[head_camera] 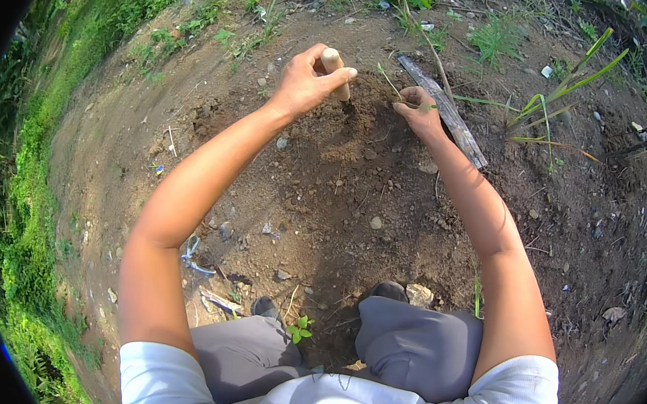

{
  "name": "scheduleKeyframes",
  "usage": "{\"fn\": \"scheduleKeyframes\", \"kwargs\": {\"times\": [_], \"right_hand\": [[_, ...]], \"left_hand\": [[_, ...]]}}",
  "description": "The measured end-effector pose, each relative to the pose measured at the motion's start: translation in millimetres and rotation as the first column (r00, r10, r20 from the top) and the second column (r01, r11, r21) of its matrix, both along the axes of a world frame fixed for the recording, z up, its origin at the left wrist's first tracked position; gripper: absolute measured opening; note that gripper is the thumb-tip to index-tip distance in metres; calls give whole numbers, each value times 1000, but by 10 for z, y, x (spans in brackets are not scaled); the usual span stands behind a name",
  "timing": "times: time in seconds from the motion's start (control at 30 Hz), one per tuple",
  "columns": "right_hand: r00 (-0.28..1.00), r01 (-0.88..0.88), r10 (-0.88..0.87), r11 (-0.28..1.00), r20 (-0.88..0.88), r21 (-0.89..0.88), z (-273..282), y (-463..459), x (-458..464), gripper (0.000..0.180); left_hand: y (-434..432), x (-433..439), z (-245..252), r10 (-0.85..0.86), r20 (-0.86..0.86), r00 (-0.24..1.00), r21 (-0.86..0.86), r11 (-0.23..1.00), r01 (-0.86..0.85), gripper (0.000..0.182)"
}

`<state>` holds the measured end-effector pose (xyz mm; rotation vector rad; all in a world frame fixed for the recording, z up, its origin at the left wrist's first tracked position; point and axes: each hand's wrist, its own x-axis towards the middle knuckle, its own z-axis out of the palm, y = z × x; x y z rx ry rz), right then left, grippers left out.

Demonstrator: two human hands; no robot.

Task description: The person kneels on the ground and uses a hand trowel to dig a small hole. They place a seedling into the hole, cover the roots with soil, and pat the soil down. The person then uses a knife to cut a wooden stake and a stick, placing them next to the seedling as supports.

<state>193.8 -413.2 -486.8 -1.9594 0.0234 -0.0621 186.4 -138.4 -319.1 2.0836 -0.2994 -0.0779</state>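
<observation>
My left hand (307,80) is closed around a pale, round-ended handle (332,62), probably of wood. Its lower end points down to dark, loose soil (361,118); whatever lies below the handle is hidden or too small to tell. To the right, my right hand (419,109) pinches a small green plant stem (390,83) between thumb and fingers, low over the soil. Small leaves show beside those fingers. A weathered wooden board (446,111) lies on the ground just beyond and to the right of my right hand.
A thin dry stick (429,43) crosses the board. Long-leaved grass (543,106) grows at the right. A small seedling (300,329) stands between my legs, near a pale stone (418,295). White string-like litter (192,256) lies at the left; green growth (40,175) borders the far left.
</observation>
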Motion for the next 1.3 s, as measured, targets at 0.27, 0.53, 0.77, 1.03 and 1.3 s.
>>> {"fn": "scheduleKeyframes", "kwargs": {"times": [0.27,0.53,0.77,1.03,1.3], "right_hand": [[997,45,-26,964,-78,261,8,-233,-85,40],[998,64,-61,940,-20,336,7,-195,-154,28],[994,104,-106,969,-5,225,6,-142,-104,29],[977,209,-210,977,44,37,-103,-95,-116,35],[959,239,-241,970,147,34,-191,-87,-80,37]], "left_hand": [[-301,-33,-605,113,-125,986,-828,535,-167,30],[-469,250,-326,10,140,990,-877,465,119,45],[-596,443,-819,-212,3,977,-732,665,147,38],[-337,492,-561,-311,107,944,-812,521,264,34],[-448,411,-640,-269,101,958,-654,708,268,33]]}}
